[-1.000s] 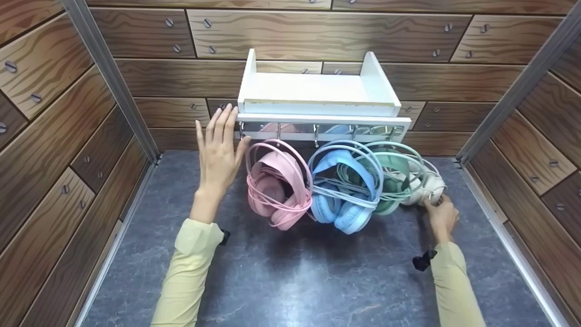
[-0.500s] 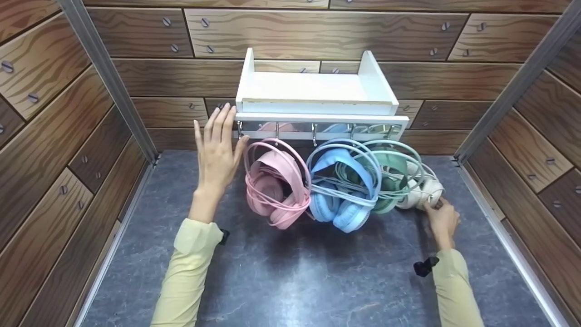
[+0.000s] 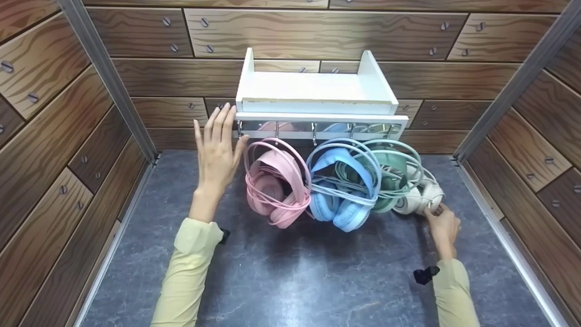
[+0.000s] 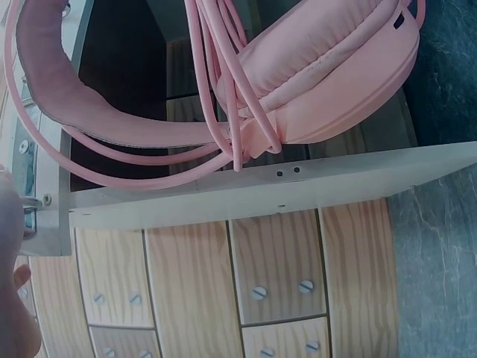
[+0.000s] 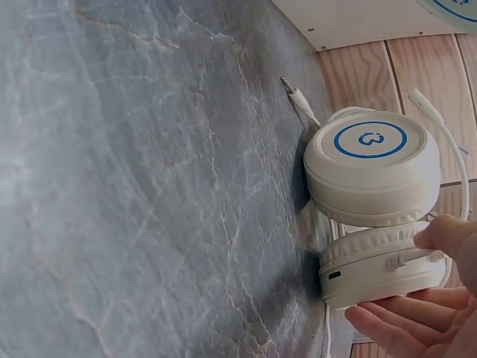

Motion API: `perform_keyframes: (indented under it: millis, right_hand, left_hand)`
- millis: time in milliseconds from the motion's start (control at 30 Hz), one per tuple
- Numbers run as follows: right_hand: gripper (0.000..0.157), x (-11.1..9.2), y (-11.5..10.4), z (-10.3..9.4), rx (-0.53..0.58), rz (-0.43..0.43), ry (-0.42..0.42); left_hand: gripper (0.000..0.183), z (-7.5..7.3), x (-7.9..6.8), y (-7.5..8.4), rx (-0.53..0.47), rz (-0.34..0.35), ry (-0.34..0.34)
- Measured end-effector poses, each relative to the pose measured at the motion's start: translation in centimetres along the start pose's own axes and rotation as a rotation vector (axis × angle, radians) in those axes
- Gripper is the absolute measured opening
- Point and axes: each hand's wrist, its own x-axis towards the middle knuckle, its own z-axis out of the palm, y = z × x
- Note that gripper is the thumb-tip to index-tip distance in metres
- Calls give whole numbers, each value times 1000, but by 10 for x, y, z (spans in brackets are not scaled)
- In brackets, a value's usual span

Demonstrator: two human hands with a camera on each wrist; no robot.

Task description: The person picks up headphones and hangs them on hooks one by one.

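Observation:
At the right, white headphones (image 3: pixel 411 200) sit low on the tabletop, and my right hand (image 3: pixel 445 227) grips their near ear cup. The right wrist view shows the thumb on one side of that ear cup (image 5: pixel 380 261) and the fingers under the other. My left hand (image 3: pixel 217 156) rests with straight fingers against the left end of the white hook rack (image 3: pixel 322 119). Pink headphones (image 3: pixel 277 190), blue headphones (image 3: pixel 347 181) and green headphones (image 3: pixel 390 177) hang from its hooks. The green pair partly hides the white one.
A white shelf (image 3: pixel 313 88) with raised sides tops the rack. Wood-patterned walls (image 3: pixel 290 34) close in the back and both sides. The grey marbled tabletop (image 3: pixel 290 277) stretches in front. A cable plug (image 5: pixel 298 101) sticks out beside the white headphones.
The white headphones, in my right hand, have moved slightly nearer to me and a little leftward. My left hand and the hanging headphones have stayed put.

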Motion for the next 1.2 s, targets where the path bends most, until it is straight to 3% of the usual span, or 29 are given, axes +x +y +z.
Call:
perform_keyframes:
  millis: [567, 1200]
  right_hand:
    - [55, -31, 8, -7, -10, -27, 19]
    - [55, -54, 8, -14, -74, -52, -15]
  left_hand:
    - [59, 0, 0, 1, -3, -6, -6]
    - [59, -1, 0, 1, -11, -6, -1]
